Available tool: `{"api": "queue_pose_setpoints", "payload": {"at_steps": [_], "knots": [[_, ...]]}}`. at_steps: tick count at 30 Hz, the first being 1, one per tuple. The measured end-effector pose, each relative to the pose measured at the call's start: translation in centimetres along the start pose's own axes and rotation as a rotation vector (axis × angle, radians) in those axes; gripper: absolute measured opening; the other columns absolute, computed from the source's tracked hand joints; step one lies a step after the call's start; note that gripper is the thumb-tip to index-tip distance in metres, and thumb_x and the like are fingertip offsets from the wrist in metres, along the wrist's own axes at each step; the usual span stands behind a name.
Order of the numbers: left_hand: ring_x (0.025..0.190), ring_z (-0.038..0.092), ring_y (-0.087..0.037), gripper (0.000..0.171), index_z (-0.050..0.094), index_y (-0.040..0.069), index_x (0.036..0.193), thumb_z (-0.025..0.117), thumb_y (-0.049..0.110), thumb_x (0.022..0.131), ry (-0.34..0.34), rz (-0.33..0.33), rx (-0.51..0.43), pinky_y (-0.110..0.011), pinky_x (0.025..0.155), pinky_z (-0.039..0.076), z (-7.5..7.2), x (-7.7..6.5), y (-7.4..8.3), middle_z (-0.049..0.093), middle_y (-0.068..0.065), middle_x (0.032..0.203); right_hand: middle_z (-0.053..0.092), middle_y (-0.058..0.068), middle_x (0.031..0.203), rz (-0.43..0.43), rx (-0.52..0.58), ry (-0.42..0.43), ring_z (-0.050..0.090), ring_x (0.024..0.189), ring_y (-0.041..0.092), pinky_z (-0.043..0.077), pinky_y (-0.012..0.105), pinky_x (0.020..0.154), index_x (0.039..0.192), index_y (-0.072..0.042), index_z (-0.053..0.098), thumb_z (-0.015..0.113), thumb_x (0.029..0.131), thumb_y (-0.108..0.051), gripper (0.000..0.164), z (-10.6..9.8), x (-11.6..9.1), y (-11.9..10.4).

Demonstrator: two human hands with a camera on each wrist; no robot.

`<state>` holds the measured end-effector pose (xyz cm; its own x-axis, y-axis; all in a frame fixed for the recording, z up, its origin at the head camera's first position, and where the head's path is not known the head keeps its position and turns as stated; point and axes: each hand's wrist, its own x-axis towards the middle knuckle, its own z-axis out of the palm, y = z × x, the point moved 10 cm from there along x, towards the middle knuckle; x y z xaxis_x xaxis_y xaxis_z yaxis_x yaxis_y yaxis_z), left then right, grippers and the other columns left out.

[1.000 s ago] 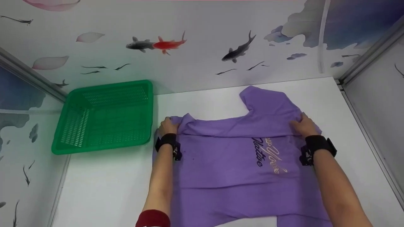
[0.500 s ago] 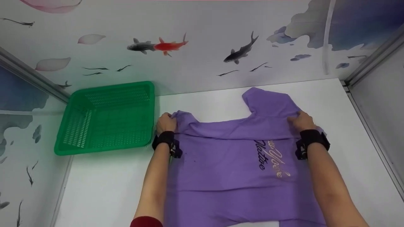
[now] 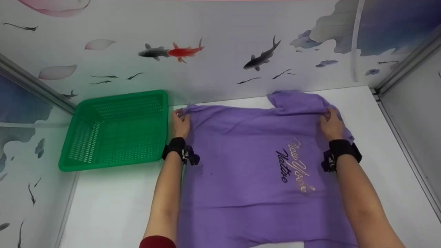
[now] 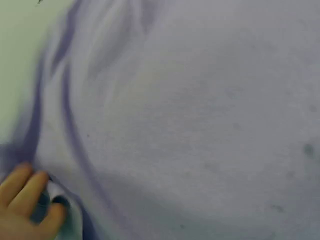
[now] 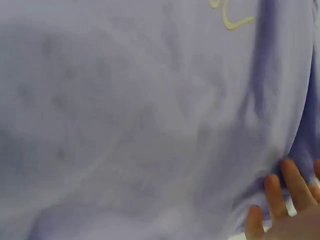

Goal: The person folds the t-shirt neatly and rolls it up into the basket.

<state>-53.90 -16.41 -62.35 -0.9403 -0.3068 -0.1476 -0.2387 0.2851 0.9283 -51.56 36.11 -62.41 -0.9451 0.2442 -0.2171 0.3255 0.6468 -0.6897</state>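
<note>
A purple T-shirt [image 3: 241, 165] with "New York Native" lettering lies spread on the white table, its printed side up. Its far edge is lifted and creased between the two hands. My left hand [image 3: 181, 124] pinches the far left corner, beside the basket; its fingers and thumb also show at the cloth in the left wrist view. At the far right, my right hand [image 3: 331, 124] grips the cloth near a sleeve [image 3: 299, 99], which extends beyond it toward the wall. The right wrist view shows its fingers [image 5: 295, 185] against the shirt's edge, partly out of frame.
A green plastic basket [image 3: 160, 127] stands left of the shirt, close to my left hand. Fish-patterned wall panels [image 3: 213, 82] border the white table [image 3: 103, 206] at the back and both sides.
Both hands have moved away from me, drawing the shirt's far edge toward the back wall. The fold across the top has opened out, uncovering more of the lettering. The basket stays in place.
</note>
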Motion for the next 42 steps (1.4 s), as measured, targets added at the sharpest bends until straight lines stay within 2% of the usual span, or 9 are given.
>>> {"api": "queue_pose_setpoints", "payload": {"at_steps": [5,10,11,13,19,24,28,34,42], "knots": [[0.136,0.013,-0.024,0.071,-0.005,0.016,0.145,0.041,0.032,0.094,-0.209,0.029,0.136,-0.034,0.108,0.016,3.2,1.7,-5.3,-0.001,-0.006,0.151,0.014,0.034,0.140,-0.108,-0.027,-0.141,0.017,0.127,0.048,0.016,0.053,0.104,0.142,0.003,0.002,0.037,0.091,-0.009,0.063,0.6,-1.4,-0.2],[0.134,0.020,-0.022,0.068,0.010,0.024,0.145,0.043,0.046,0.091,-0.219,0.181,0.257,-0.034,0.107,0.019,6.3,4.1,-13.2,0.016,-0.004,0.149,0.022,0.035,0.137,-0.156,-0.074,-0.176,0.021,0.126,0.049,0.018,0.054,0.103,0.140,0.007,0.015,0.039,0.092,-0.009,0.056,0.5,-4.1,0.6],[0.134,0.022,-0.022,0.066,0.014,0.024,0.145,0.044,0.044,0.091,-0.218,0.200,0.282,-0.037,0.107,0.020,6.5,3.4,-13.3,0.021,-0.005,0.148,0.024,0.036,0.136,-0.160,-0.083,-0.184,0.022,0.125,0.050,0.020,0.054,0.102,0.139,0.007,0.017,0.040,0.092,-0.010,0.055,0.5,-4.8,0.8],[0.132,0.027,-0.023,0.060,0.025,0.021,0.143,0.047,0.040,0.091,-0.207,0.270,0.325,-0.038,0.106,0.022,6.5,0.6,-12.4,0.030,-0.007,0.144,0.027,0.036,0.135,-0.172,-0.094,-0.191,0.024,0.124,0.050,0.021,0.055,0.100,0.138,0.007,0.022,0.041,0.091,-0.010,0.054,0.6,-6.7,1.5],[0.123,0.033,-0.042,0.044,0.047,-0.003,0.126,0.058,0.010,0.085,-0.260,0.403,0.415,-0.060,0.098,0.021,2.9,-15.1,-3.7,0.040,-0.028,0.130,0.039,0.032,0.129,-0.240,-0.207,-0.051,0.032,0.117,0.052,0.015,0.071,0.089,0.127,0.002,0.045,0.050,0.087,-0.007,0.041,0.0,-14.2,4.2],[0.117,0.037,-0.043,0.036,0.056,-0.002,0.115,0.063,0.008,0.081,-0.198,0.507,0.613,-0.054,0.095,0.029,0.3,-22.6,-3.9,0.045,-0.025,0.123,0.045,0.027,0.126,-0.306,-0.292,0.099,0.033,0.117,0.046,0.011,0.073,0.088,0.118,-0.003,0.055,0.056,0.085,-0.014,0.035,0.2,-19.5,5.3],[0.117,0.037,-0.043,0.038,0.057,0.001,0.114,0.066,0.014,0.079,-0.198,0.546,0.728,-0.057,0.093,0.030,-0.6,-24.9,-5.7,0.045,-0.023,0.125,0.039,0.028,0.131,-0.296,-0.375,0.005,0.028,0.121,0.044,0.004,0.073,0.090,0.124,-0.004,0.051,0.055,0.088,-0.031,0.045,2.0,-21.1,6.4],[0.125,0.028,-0.046,0.044,0.052,0.001,0.123,0.061,0.019,0.084,-0.311,0.509,0.723,-0.063,0.096,0.022,-0.4,-24.3,-6.4,0.036,-0.025,0.135,0.021,0.030,0.140,-0.230,-0.386,-0.188,0.016,0.127,0.047,-0.008,0.074,0.086,0.134,-0.004,0.037,0.049,0.091,-0.033,0.053,3.1,-19.5,7.2],[0.120,0.035,-0.046,0.039,0.054,-0.005,0.116,0.063,0.010,0.082,-0.208,0.495,0.590,-0.056,0.098,0.026,-4.2,-26.6,-6.3,0.044,-0.028,0.124,0.044,0.030,0.125,-0.264,-0.232,0.055,0.037,0.114,0.049,0.018,0.072,0.087,0.119,0.003,0.053,0.053,0.084,-0.004,0.035,-2.2,-22.7,8.0]]}}
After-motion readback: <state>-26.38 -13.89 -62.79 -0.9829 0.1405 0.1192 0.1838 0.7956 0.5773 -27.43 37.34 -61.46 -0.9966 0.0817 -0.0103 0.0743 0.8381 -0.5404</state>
